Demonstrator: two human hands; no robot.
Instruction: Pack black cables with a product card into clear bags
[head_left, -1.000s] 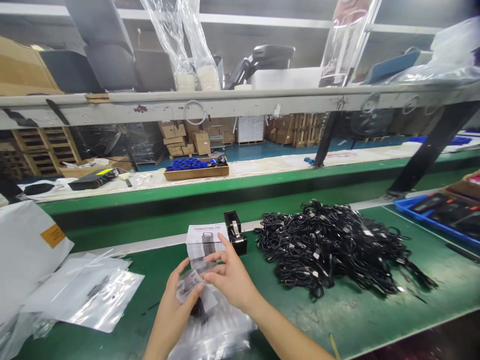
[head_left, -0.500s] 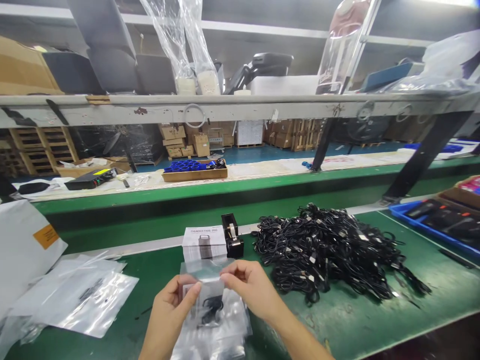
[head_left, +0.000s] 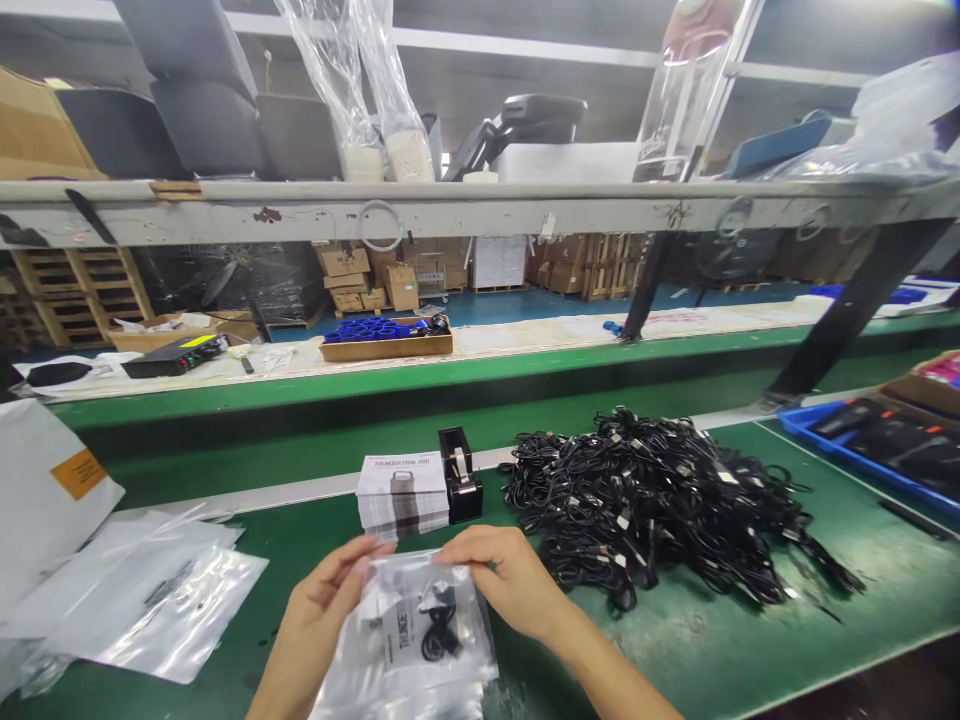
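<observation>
A clear plastic bag (head_left: 469,622) lies on a pile of similar filled bags (head_left: 349,690) at the near edge of the bench. Through its film I see a coiled black cable (head_left: 441,638) and a white printed leaflet (head_left: 400,645). My left hand (head_left: 319,610) pinches the top left corner of this bag. At the top right, my right hand (head_left: 510,580) has its fingers closed on the same edge. Just beyond the hands stands a stack of leaflets (head_left: 405,490) marked "Thundertrail Pro", with a black tape dispenser (head_left: 461,480) touching its right side.
A large heap of black cables (head_left: 652,510) covers the bench to the right. Flat plastic bags (head_left: 172,600) lie at the left by a white sack (head_left: 45,490). A blue tray (head_left: 862,460) of black devices sits far right. A raised shelf (head_left: 480,215) crosses behind.
The bag's upper edge has come down from its raised position, and its leaflet print now shows. My left hand has shifted slightly left; the right hand stays on the edge.
</observation>
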